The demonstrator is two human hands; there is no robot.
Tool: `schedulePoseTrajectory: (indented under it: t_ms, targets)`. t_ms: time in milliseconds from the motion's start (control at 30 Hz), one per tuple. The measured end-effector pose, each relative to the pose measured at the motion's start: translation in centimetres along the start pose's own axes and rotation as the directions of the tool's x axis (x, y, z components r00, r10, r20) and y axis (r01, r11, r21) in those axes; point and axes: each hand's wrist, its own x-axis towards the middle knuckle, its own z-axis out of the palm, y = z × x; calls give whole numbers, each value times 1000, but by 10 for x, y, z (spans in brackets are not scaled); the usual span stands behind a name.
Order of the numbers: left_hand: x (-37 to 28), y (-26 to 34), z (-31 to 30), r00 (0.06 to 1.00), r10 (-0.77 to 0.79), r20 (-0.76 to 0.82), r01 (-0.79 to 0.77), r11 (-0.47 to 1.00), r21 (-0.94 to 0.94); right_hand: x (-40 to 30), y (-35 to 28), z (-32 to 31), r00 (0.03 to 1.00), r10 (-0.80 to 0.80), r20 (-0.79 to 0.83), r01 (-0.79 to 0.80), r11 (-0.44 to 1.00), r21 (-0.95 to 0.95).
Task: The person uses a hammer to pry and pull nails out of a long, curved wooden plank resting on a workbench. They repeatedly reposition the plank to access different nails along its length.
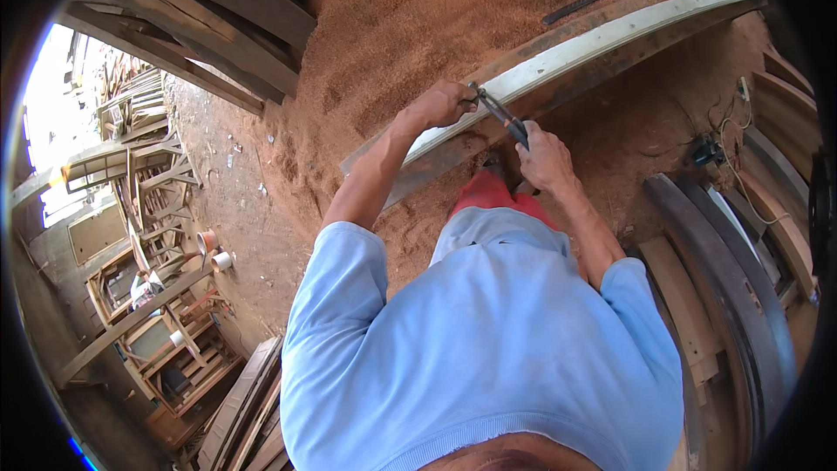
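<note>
My right hand (548,156) grips the dark handles of a pair of pincers (502,111), whose metal head points up and left. Curled in at that head is my left hand (451,103); whether its fingers hold the head or some small piece is hidden. Both hands are above a long timber beam with a white upper strip (575,46), which runs from lower left to upper right. Small dark marks dot the white strip. Brown wood shows along both sides of it.
Sawdust (386,26) covers the ground beyond the beam. Dark heavy timbers (209,19) jut in at upper left. Curved planks (713,275) are stacked at right, near a corded power tool (707,149). Wooden frames (189,353) and a white bucket (222,261) stand at left.
</note>
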Motion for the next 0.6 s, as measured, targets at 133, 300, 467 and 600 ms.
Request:
schedulePoseTrajectory:
  t_ms: [133, 300, 467, 600]
  targets:
    - [4, -3, 3, 999, -30, 30, 26, 991, 132, -7, 8, 11, 970, -7, -242, 72, 962, 262]
    - [11, 0, -3, 993, -43, 108, 24, 986, 166, 6, 22, 17, 999, -11, -51, 16, 993, 114]
    - [-6, 2, -7, 964, -265, 19, 266, 957, -113, 10, 27, 15, 937, -58, -345, 178, 928, 327]
    - [-9, -4, -2, 951, -307, -27, 290, 922, -255, 13, 20, 1, 879, -175, -444, 336, 888, 315]
